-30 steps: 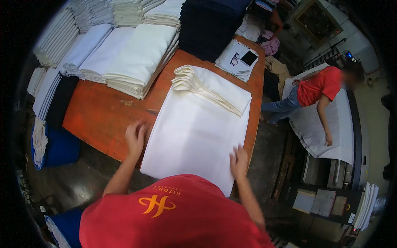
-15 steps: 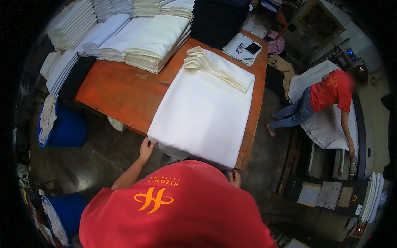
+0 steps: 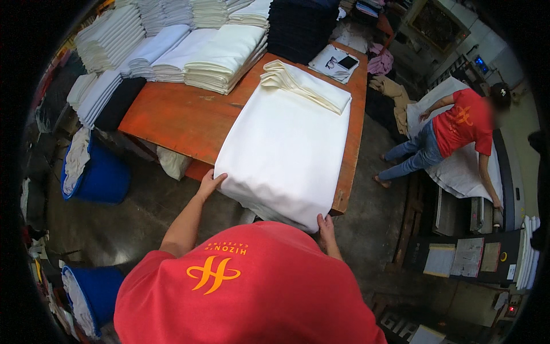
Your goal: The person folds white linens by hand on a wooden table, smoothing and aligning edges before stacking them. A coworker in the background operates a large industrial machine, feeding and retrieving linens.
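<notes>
A broad white cloth (image 3: 286,137) lies spread over the orange wooden table (image 3: 172,123) and drapes past its near edge. My left hand (image 3: 212,184) is closed on the cloth's near left corner, thumb on top. At the near right corner, my right hand (image 3: 326,227) pinches the cloth's edge, with its fingers partly hidden. Across the cloth's far end rests a folded cream cloth (image 3: 306,89), its layers fanned at the left.
Stacks of folded white linen (image 3: 226,54) and black cloth (image 3: 301,28) line the table's far side. Eyeglasses (image 3: 331,62) and a dark phone (image 3: 347,62) lie on a folded cloth. Blue tubs (image 3: 106,180) stand at left. A co-worker (image 3: 458,123) handles a white sheet at right.
Both hands have come up along the cloth's near corners, and more of each hand shows. The near edge of the cloth is lifted and bows between them. My view has shifted slightly.
</notes>
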`<state>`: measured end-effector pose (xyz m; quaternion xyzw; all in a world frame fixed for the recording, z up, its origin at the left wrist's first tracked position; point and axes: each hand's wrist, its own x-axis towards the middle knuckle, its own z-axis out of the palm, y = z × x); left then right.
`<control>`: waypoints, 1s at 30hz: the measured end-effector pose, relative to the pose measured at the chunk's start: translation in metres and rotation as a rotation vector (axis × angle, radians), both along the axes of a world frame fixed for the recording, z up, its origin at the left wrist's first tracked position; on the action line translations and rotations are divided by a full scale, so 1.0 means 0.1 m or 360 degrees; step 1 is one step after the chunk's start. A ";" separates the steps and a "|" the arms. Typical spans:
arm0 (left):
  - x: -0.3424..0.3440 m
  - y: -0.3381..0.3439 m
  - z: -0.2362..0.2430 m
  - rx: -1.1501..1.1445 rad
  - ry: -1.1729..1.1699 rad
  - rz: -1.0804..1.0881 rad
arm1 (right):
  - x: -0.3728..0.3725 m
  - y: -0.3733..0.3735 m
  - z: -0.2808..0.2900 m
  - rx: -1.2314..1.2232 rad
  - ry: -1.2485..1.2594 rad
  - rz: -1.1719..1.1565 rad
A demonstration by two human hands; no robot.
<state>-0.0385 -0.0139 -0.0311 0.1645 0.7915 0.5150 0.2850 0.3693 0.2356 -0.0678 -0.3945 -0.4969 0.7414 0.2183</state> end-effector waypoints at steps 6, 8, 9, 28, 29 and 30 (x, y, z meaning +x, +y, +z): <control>0.22 0.08 0.36 0.0368 -0.0464 0.0239 | -0.04 -0.14 0.60 -0.0598 0.0008 -0.0073; 0.29 0.10 0.59 0.0363 -0.0522 0.0267 | -0.07 -0.18 0.75 -0.0529 -0.0009 -0.0114; 0.31 0.11 0.74 0.0381 -0.0519 0.0243 | -0.07 -0.17 0.85 -0.0388 -0.0038 -0.0141; -0.91 1.35 5.48 0.0963 0.0475 -0.0811 | -0.15 1.15 5.65 0.1439 0.0416 -0.0228; -1.07 1.61 5.48 0.0754 0.0435 -0.0781 | -0.37 1.34 5.65 0.1319 0.0428 -0.0129; -1.22 1.81 5.48 0.0473 0.0566 -0.0712 | -0.56 1.54 5.66 0.1188 0.0357 -0.0106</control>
